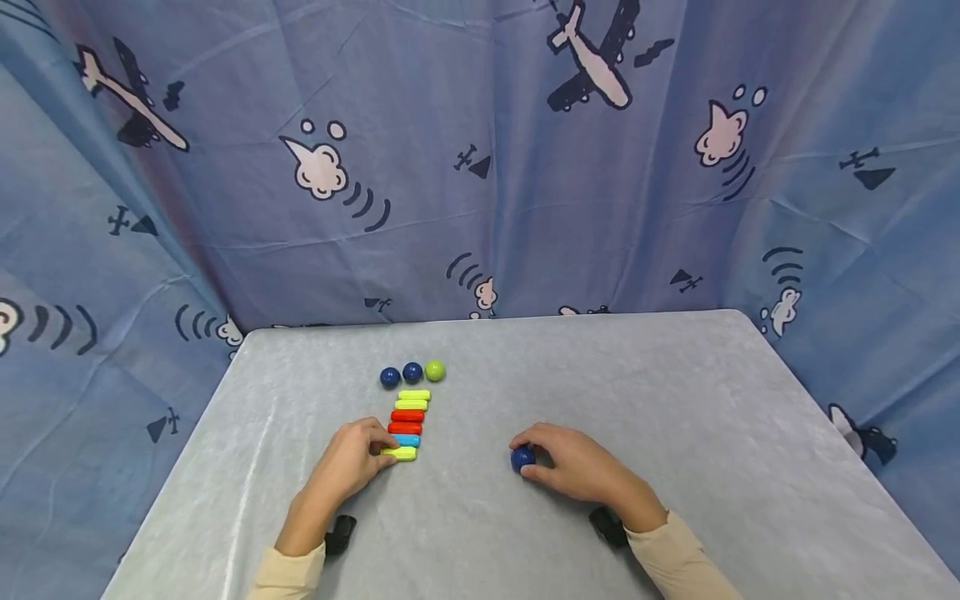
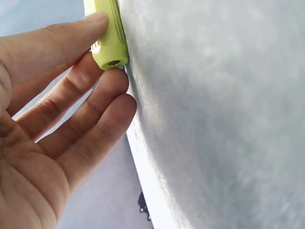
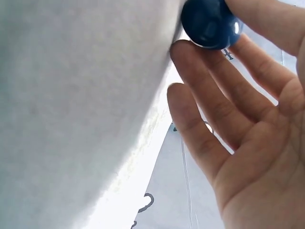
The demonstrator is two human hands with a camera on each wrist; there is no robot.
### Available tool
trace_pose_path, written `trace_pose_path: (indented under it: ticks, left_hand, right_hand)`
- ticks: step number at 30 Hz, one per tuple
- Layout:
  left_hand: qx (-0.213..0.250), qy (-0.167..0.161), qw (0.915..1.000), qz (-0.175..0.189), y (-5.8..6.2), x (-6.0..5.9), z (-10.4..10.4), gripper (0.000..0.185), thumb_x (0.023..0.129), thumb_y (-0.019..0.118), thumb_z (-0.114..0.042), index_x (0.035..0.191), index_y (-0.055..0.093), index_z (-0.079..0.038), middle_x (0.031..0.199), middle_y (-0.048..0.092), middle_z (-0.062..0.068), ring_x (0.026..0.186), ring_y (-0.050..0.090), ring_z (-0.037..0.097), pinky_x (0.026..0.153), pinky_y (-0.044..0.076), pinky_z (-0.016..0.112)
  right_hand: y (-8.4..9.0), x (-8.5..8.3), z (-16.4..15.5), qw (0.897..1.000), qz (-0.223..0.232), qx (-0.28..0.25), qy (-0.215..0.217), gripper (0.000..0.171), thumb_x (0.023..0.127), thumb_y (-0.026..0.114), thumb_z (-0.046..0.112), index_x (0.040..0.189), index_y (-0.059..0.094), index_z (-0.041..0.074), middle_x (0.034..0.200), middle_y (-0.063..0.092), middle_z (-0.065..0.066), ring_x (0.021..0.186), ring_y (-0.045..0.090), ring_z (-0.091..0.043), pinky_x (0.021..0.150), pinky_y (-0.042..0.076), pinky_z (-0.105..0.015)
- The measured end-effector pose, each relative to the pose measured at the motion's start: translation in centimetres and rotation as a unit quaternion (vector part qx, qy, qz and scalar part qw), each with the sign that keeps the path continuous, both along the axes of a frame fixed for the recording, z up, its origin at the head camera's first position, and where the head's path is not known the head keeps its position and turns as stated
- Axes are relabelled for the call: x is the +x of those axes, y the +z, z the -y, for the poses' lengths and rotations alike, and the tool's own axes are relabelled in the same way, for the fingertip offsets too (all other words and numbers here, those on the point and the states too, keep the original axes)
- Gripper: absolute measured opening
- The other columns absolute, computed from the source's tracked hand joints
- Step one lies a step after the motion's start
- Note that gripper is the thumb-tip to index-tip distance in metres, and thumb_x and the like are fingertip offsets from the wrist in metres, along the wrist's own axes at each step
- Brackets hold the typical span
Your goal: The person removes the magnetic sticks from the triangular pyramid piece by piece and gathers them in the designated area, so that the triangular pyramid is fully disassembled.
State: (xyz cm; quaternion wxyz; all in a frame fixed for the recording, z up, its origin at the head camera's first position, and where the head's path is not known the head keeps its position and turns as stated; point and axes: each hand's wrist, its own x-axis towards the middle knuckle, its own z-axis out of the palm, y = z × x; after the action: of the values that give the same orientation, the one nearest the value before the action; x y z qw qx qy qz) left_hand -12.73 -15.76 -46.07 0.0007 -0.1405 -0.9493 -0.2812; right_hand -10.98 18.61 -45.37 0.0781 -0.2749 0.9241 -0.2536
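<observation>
My left hand (image 1: 351, 457) pinches the near end of the row, a yellow-green ribbed stick (image 1: 405, 454) lying on the table. The left wrist view shows a small hole in the end of that stick (image 2: 113, 52), with the thumb on its side. Just beyond it lie a light blue stick (image 1: 407, 440), two red sticks (image 1: 406, 428) and two more yellow-green sticks (image 1: 412, 405), side by side. To the right, my right hand (image 1: 573, 462) holds a shiny dark blue ball (image 1: 522, 457) between thumb and fingers, on or close to the tabletop; the ball (image 3: 209, 21) shows in the right wrist view too.
Behind the sticks, two dark blue balls (image 1: 401, 374) and a lime green ball (image 1: 435, 371) stand in a line. A pale grey cloth covers the table (image 1: 637, 375). Blue curtains (image 1: 420, 167) printed with airplanes hang at the back and both sides.
</observation>
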Motion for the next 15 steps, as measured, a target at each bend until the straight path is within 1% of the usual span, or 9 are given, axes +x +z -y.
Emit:
trace_pose_path:
  ticks: [2, 6, 11, 15]
  left_hand:
    - [-0.002, 0.002, 1.0000, 0.005, 0.0, 0.0, 0.0, 0.012, 0.074, 0.085, -0.005, 0.082, 0.079, -0.012, 0.075, 0.059, -0.005, 0.070, 0.050, 0.011, 0.062, 0.039, 0.020]
    - [-0.004, -0.002, 1.0000, 0.001, 0.0, 0.0, 0.0, 0.012, 0.075, 0.085, -0.006, 0.083, 0.079, -0.012, 0.075, 0.059, -0.006, 0.069, 0.050, 0.010, 0.061, 0.039, 0.021]
    - [-0.006, -0.001, 1.0000, 0.003, 0.1, -0.1, 0.0, 0.012, 0.075, 0.085, -0.006, 0.083, 0.080, -0.013, 0.076, 0.059, -0.007, 0.069, 0.049, 0.009, 0.061, 0.040, 0.020]
    - [-0.006, -0.006, 1.0000, -0.004, 0.1, 0.0, 0.1, 0.012, 0.075, 0.085, -0.005, 0.083, 0.079, -0.012, 0.076, 0.061, -0.006, 0.069, 0.049, 0.008, 0.061, 0.040, 0.020]
  right_hand:
    - [0.1, -0.3, 0.1, 1.000, -0.005, 0.005, 0.001, 0.033, 0.091, 0.072, 0.028, 0.123, 0.067, 0.018, 0.116, 0.068, 0.006, 0.100, 0.063, -0.009, 0.088, 0.053, -0.034]
    - [0.4, -1.1, 0.4, 1.000, -0.017, 0.003, 0.000, 0.034, 0.090, 0.074, 0.027, 0.122, 0.067, 0.018, 0.115, 0.068, 0.004, 0.098, 0.064, -0.011, 0.086, 0.054, -0.035]
    - [0.8, -2.4, 1.1, 1.000, -0.012, -0.005, -0.006, 0.034, 0.090, 0.075, 0.027, 0.122, 0.068, 0.018, 0.114, 0.069, 0.005, 0.097, 0.064, -0.011, 0.085, 0.053, -0.033]
    - [1.1, -3.6, 2.1, 1.000, -0.008, -0.007, -0.011, 0.035, 0.089, 0.075, 0.027, 0.122, 0.068, 0.017, 0.114, 0.069, 0.005, 0.097, 0.065, -0.011, 0.084, 0.053, -0.032]
